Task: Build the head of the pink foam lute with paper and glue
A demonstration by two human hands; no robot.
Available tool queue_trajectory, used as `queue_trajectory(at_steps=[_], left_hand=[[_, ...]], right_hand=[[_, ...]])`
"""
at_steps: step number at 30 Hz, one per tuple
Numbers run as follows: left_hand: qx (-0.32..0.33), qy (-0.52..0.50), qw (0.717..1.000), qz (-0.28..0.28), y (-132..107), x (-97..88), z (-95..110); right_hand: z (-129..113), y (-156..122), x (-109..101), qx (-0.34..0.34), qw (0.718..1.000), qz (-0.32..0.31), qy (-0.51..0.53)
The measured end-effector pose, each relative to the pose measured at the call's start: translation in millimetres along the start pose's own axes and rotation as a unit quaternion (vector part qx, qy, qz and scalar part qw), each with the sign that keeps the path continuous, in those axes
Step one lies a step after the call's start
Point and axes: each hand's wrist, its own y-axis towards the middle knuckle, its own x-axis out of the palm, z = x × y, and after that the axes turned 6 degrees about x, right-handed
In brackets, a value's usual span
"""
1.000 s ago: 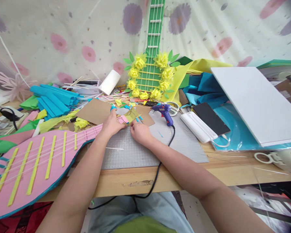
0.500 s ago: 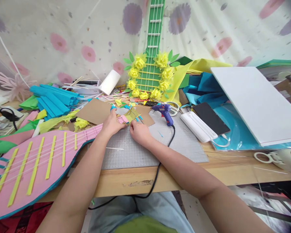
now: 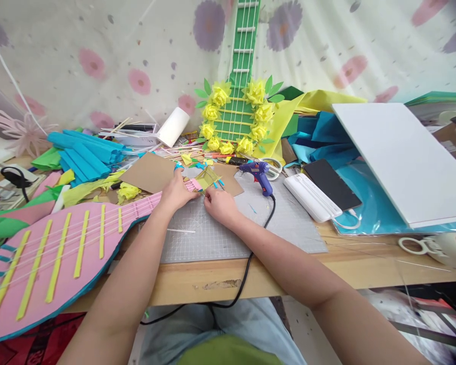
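Observation:
A pink paper guitar [image 3: 53, 258] with yellow strips lies across the left of the table, its neck running to the middle. My left hand [image 3: 176, 194] is closed on the end of that neck, by a small yellow headstock piece [image 3: 207, 178] with blue pegs. My right hand [image 3: 219, 205] is pinched right beside it, at the lower edge of the yellow piece; what it pinches is too small to make out. Both hands rest on a grey cutting mat [image 3: 228, 228].
A blue glue gun [image 3: 260, 175] with a black cord lies just right of the hands. A green guitar with yellow flowers [image 3: 235, 121] leans at the back. A white board [image 3: 399, 157], phone [image 3: 329, 183], white box [image 3: 307, 196], cardboard [image 3: 148, 173] and blue paper rolls [image 3: 83, 152] lie around.
The view has shifted slightly; both hands stay at the guitar's headstock with almost no movement.

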Motion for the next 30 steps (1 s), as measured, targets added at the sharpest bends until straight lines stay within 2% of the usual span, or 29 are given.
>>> queue_trajectory(at_steps=[11, 22, 30], left_hand=[[-0.004, 0.006, 1.000, 0.000, 0.2, 0.4, 0.4], [-0.024, 0.017, 1.000, -0.011, 0.3, -0.8, 3.0], [-0.026, 0.034, 0.999, -0.012, 3.0, 1.0, 2.4]], right_hand=[[-1.8, 2.3, 4.4, 0.032, 0.999, 0.000, -0.014], [-6.1, 7.9, 11.3, 0.009, 0.999, 0.014, -0.032], [-8.2, 14.5, 6.9, 0.082, 0.996, -0.023, 0.039]])
